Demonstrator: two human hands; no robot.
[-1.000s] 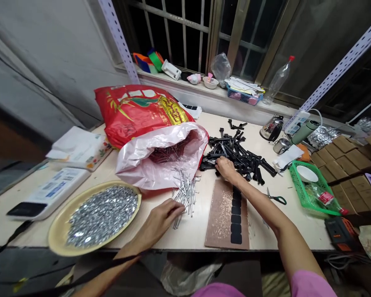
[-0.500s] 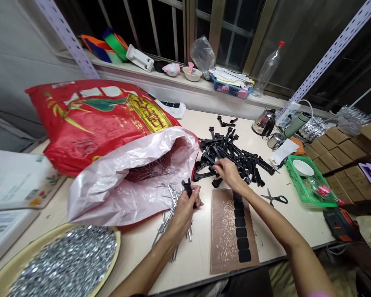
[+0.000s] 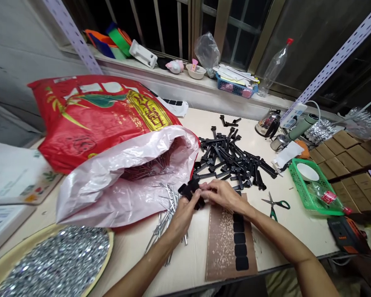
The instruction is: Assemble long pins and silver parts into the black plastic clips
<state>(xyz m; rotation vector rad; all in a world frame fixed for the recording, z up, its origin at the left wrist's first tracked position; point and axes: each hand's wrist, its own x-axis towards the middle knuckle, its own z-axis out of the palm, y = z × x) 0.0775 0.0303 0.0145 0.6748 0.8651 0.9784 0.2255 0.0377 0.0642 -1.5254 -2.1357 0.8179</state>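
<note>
Now handling turns two-handed: right hand (image 3: 224,195), grip unclear, has quit the two-o'clock black plastic pile (image 3: 225,155) for T-headed pieces (image 3: 188,190) clamped in left hand (image 3: 184,209).

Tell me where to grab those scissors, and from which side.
Take the scissors by their handle loops, coming in from the right and near side. They lie on the table with the blades apart, tips pointing left and away from the person, loops to the right and toward the near edge, so this approach should keep the grip clear of the blades.
</note>
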